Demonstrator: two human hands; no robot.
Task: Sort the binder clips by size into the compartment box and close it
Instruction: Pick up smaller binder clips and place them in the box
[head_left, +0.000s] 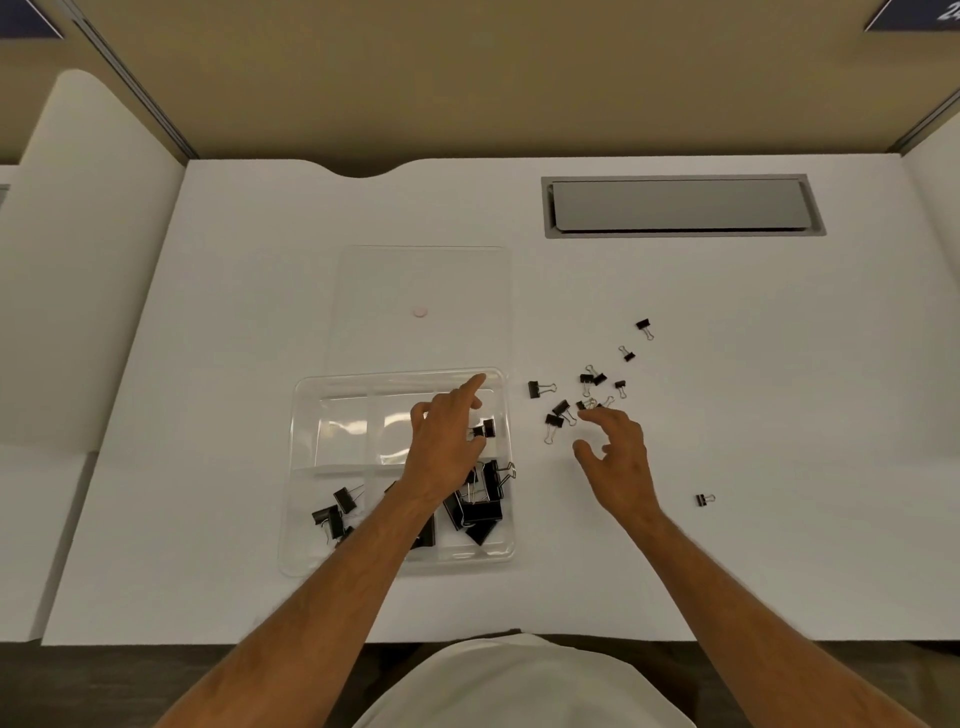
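Sorting is well under way: the near compartments of the clear compartment box (311, 467) already hold large and medium binder clips (480, 506), while the far ones look mostly bare. The left hand (447, 441) pinches a small clip (484, 429) over the box's far right compartment. The right hand (615, 452), fingers spread and holding nothing, reaches into the scattered small clips (558, 413) on the tabletop (779, 415). The lid (421, 275) lies flat behind, so closing remains.

A white desk (779, 467) carries a grey rectangular cable hatch (680, 205) set flush near its far right edge. A tan partition wall (467, 78) rises behind the far edge. White side panels (88, 260) flank the left edge.
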